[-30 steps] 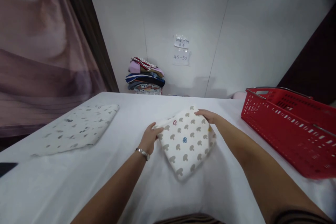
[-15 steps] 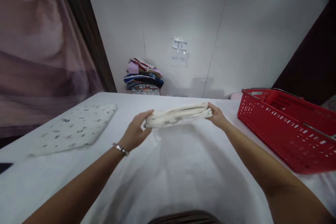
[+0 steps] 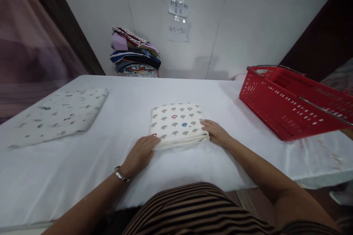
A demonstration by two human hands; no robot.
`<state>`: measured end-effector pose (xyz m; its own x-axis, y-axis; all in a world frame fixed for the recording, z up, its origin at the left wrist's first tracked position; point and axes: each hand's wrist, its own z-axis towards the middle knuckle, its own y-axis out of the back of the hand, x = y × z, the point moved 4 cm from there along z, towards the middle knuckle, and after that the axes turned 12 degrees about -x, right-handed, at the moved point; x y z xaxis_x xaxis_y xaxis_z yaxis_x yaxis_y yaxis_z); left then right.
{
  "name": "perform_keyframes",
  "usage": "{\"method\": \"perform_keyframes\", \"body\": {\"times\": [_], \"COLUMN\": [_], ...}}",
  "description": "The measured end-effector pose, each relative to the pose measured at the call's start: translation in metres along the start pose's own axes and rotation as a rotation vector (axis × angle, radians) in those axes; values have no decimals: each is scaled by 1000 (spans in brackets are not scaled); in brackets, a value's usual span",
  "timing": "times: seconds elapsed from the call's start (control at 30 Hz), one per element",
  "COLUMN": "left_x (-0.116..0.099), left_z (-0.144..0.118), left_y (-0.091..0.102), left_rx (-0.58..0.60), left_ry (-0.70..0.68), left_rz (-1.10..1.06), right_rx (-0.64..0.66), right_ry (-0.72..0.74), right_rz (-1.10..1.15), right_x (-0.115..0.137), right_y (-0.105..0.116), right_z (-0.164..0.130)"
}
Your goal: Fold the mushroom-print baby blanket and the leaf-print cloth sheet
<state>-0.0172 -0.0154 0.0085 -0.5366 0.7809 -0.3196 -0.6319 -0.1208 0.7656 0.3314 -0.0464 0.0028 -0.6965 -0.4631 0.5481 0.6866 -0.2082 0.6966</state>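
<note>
- the mushroom cloth [image 3: 178,123] is laid flat and folded on the counter [image 3: 127,114], at twelve o'clock from the striped shirt [image 3: 190,209], probably so that both sides can be reached evenly.
- its seven-o'clock corner is touched by the left hand [image 3: 140,152], fingers laid over the edge; whether it is pinched cannot be told.
- its four-o'clock corner is touched by the right hand [image 3: 217,133], fingertips on top; a firm grip cannot be confirmed there either.
- by this two-sided contact the layers seem to be steadied, their edges being turned toward six o'clock.
- the second cloth [image 3: 66,112] is spread at nine o'clock, well apart, perhaps to be kept separate.
- the basket [image 3: 275,112] is set at three o'clock, seemingly for easy reach.
- the stack [image 3: 135,57] is piled at eleven o'clock, near the wall [image 3: 242,25].
</note>
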Motion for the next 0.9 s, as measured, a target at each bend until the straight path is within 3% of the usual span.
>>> {"method": "perform_keyframes", "body": {"times": [0.2, 0.37, 0.53, 0.63, 0.9], "left_x": [-6, -8, -16, -20, -21], "left_z": [-1, 7, 18, 21, 20], "left_y": [4, 5, -1, -4, -5], "left_rx": [-42, -86, -79, -47, -4], "left_ry": [5, 150, 152, 119, 104], "left_rz": [-42, -40, 5, 44, 88], "right_rx": [-96, -217, -89, -41, -63], "right_ry": [-144, -276, -75, -8, 119], "right_rz": [91, 53, -179, -272, -383], "right_x": [6, 36, 58, 55, 44], "right_y": [14, 17, 2, -3, -1], "right_z": [-3, 2, 4, 2, -11]}}
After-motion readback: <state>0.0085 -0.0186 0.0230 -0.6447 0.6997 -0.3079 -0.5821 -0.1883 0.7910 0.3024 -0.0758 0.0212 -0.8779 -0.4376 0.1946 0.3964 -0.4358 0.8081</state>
